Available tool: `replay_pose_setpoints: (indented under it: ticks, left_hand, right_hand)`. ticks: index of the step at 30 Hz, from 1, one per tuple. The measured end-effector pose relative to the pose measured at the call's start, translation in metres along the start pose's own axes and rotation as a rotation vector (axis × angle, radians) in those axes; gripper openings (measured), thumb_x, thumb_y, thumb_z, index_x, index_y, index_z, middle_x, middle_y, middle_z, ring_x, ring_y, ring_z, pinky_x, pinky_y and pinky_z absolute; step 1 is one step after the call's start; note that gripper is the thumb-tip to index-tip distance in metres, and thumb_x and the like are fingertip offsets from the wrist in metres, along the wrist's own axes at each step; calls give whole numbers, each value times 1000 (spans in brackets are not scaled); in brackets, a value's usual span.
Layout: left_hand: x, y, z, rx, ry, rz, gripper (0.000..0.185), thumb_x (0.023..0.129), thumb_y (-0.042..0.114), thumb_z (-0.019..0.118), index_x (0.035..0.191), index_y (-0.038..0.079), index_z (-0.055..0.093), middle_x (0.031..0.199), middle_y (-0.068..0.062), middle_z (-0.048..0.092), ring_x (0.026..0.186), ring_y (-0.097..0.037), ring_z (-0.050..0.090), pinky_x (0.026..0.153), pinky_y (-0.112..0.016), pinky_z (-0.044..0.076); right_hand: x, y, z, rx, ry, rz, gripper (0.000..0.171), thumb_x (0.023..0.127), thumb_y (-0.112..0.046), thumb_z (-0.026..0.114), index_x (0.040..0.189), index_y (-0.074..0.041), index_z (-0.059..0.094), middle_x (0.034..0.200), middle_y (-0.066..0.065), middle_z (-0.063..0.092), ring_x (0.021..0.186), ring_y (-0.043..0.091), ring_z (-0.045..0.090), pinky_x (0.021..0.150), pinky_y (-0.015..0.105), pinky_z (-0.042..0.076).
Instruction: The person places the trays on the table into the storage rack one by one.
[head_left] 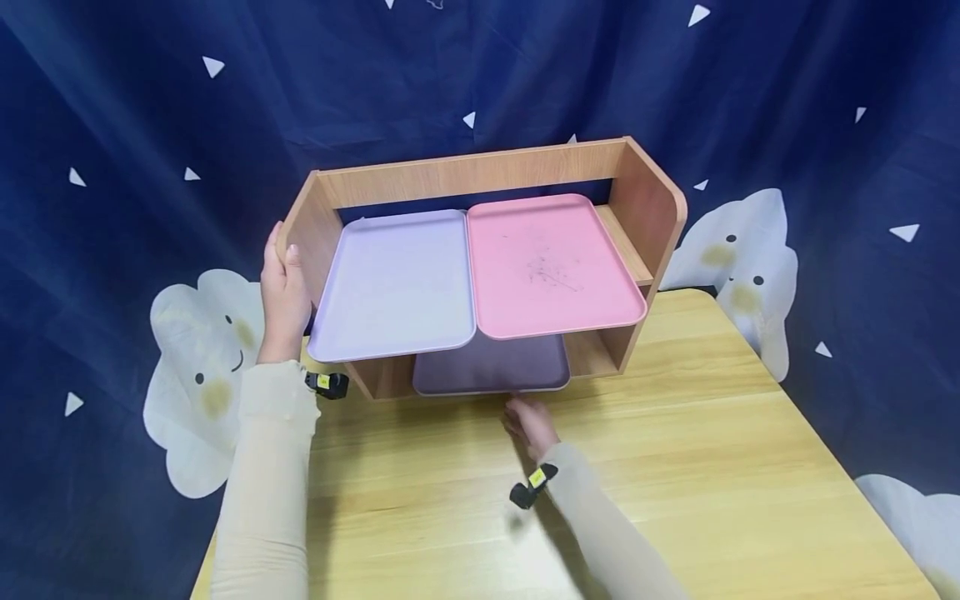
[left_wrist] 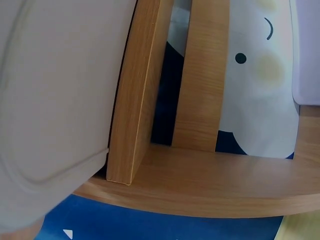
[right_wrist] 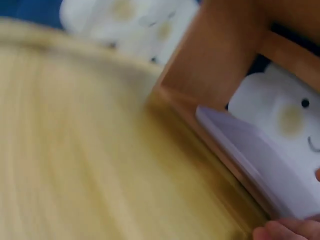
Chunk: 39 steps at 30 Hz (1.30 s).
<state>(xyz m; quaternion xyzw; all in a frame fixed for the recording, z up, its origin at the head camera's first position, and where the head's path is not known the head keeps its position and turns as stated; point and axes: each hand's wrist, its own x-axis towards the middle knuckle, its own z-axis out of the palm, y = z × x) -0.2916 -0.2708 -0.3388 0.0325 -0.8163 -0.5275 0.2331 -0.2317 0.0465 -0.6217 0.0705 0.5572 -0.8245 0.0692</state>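
A wooden two-level shelf [head_left: 442, 177] stands on the table. On its upper level lie a lavender tray [head_left: 397, 283] and, to its right, a pink tray [head_left: 555, 267] with dark marks. Both stick out past the front. Another purple tray [head_left: 491, 367] lies on the lower level, partly hidden by the upper ones. My left hand [head_left: 285, 296] grips the front edge of the shelf's left side panel. At the lower tray's front edge, my right hand [head_left: 534, 425] pinches the rim; part of this grip is cut off in the right wrist view.
The shelf stands on a light wooden table [head_left: 420, 500] with rounded corners. A dark blue curtain [head_left: 480, 75] with white triangles and cloud faces hangs behind and beside it. The shelf's right side panel [head_left: 648, 208] rises beside the pink tray.
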Motion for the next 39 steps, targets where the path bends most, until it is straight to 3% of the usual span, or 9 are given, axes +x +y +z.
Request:
replay_pose_setpoints:
  ticks: [4,7,10,14,16,20,25,31,39]
  left_hand:
    - [-3,-4,-7,-30,-38,-23,52,101,44,30,150,35,16,153,9,25,138,-15,29,112,-44,25]
    - [-11,-13,-14,-55,-88,-6,49,102,42,31,149,33,22,153,4,29,138,-17,31,112,-43,26]
    - [-20,-24,-22,-15,-136,32,50,102,42,27,149,27,25,153,-1,30,139,-18,29,114,-42,23]
    - [-28,-40,-37,249,-158,114,54,103,43,22,151,20,22,154,-6,27,140,-26,26,113,-46,21]
    - [-30,-47,-47,440,-179,171,55,103,40,24,151,14,22,152,-13,28,139,-35,26,111,-52,22]
    - [-35,-63,-66,756,-269,216,60,102,42,25,151,9,18,152,-25,18,139,-46,13,105,-67,14]
    - [-42,-89,-80,903,-394,96,73,98,58,21,152,11,9,153,-28,-2,137,-51,-8,94,-79,-1]
    - [-52,-111,-80,939,-453,38,78,96,62,17,151,8,11,152,-29,-5,133,-57,-5,91,-82,-1]
    - [-54,-115,-75,931,-448,30,76,97,60,16,151,7,11,152,-30,-5,134,-57,-4,91,-81,-1]
  right_hand:
    - [-49,-58,10,-365,-59,-45,44,91,-2,51,127,21,42,123,35,52,107,42,57,90,48,49]
    - [-66,-78,-6,-492,-103,-103,37,93,-3,52,125,15,49,121,30,56,108,42,58,91,45,49]
    - [-76,-95,-39,-667,-85,-289,27,94,-7,54,115,8,62,110,23,65,101,36,63,88,38,51]
    - [-79,-135,-92,-1030,27,-676,17,90,-5,58,99,5,68,98,21,68,91,37,64,79,44,53]
    - [-76,-166,-117,-1161,72,-780,20,89,-6,59,102,7,66,103,24,65,97,42,60,85,52,47]
    - [-64,-230,-161,-1430,135,-747,47,96,-27,51,134,0,47,141,27,39,129,49,32,104,64,21]
    - [-48,-281,-196,-1575,222,-560,67,97,-48,39,150,-11,22,156,21,2,140,45,-10,102,72,-5]
    - [-41,-289,-211,-1570,241,-444,70,96,-51,38,150,-9,22,155,23,-1,139,42,-18,99,74,-9]
    - [-40,-282,-211,-1559,241,-450,68,98,-50,35,150,-8,22,155,24,1,139,44,-16,99,75,-7]
